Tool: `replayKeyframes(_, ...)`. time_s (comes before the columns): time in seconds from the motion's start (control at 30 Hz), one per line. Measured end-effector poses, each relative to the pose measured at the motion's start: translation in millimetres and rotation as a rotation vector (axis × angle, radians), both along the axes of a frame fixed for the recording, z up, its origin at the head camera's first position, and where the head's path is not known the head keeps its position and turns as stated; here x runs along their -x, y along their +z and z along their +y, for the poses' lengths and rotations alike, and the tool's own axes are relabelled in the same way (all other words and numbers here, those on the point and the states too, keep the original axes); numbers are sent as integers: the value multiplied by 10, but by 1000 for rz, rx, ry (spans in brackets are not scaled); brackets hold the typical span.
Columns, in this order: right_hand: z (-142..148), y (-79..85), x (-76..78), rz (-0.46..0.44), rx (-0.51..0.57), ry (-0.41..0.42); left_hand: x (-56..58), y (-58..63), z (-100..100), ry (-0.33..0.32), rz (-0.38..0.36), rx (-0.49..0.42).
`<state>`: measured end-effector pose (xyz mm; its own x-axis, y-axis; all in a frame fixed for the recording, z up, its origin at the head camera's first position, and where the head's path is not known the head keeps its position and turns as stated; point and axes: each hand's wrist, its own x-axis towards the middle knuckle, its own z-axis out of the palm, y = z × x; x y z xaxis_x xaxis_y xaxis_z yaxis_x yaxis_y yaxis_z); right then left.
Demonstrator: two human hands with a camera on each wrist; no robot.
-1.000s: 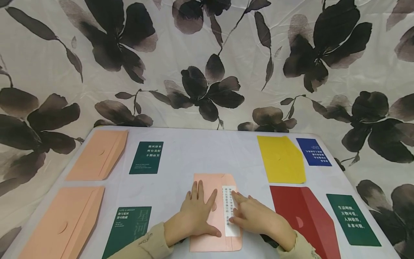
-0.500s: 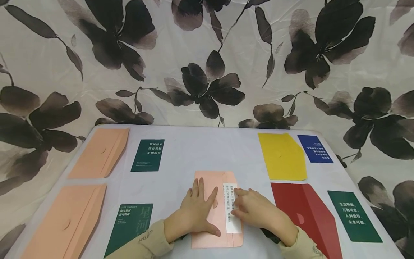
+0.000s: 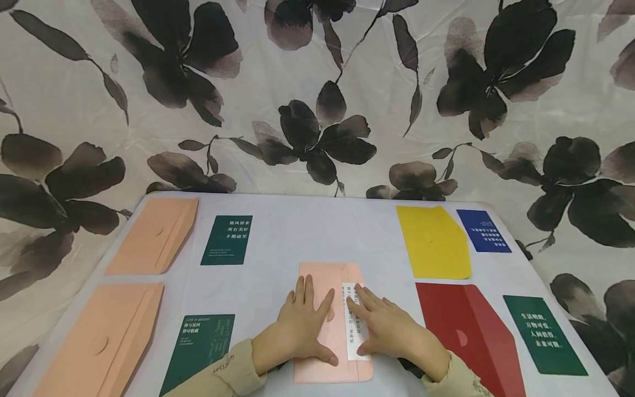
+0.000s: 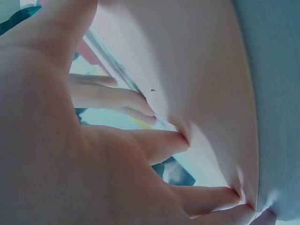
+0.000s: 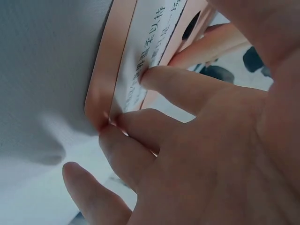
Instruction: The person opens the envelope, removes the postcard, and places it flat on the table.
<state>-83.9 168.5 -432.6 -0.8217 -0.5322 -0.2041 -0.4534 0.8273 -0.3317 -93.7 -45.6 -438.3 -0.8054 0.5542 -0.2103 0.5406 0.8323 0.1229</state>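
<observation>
A pink envelope (image 3: 317, 370) lies in the middle of the table, its flap side toward the right. Along that flap runs a white paper strip (image 3: 358, 353) printed with columns of dark characters. My left hand (image 3: 297, 331) rests spread on the envelope's left part, fingertips pressing the paper, as the left wrist view also shows. My right hand (image 3: 392, 328) lies over the strip with fingers extended. In the right wrist view, one fingertip touches the printed strip (image 5: 150, 47), while other fingertips sit at the envelope's edge (image 5: 105, 70). Part of the strip is hidden under the right hand.
At left lie two peach envelopes (image 3: 154, 237) (image 3: 99, 342) and two green cards (image 3: 226, 240) (image 3: 198, 347). On the right are a yellow envelope (image 3: 431, 242), a red envelope (image 3: 466, 331), a blue card (image 3: 483, 230) and a green card (image 3: 545, 335). Floral cloth (image 3: 317, 66) hangs behind.
My right hand's fingers have gone from a pointing, partly curled pose to spread out over the strip. The left hand has stayed put on the envelope.
</observation>
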Motion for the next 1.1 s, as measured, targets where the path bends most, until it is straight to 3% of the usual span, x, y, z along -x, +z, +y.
replayKeyframes(0.43, 29, 49, 0, -24, 4, 6, 7, -22, 5, 6, -10, -11)
replayKeyframes(1.1, -30, -23, -31, -15, 25, -7, 1, -58, -17, -9, 9, -9)
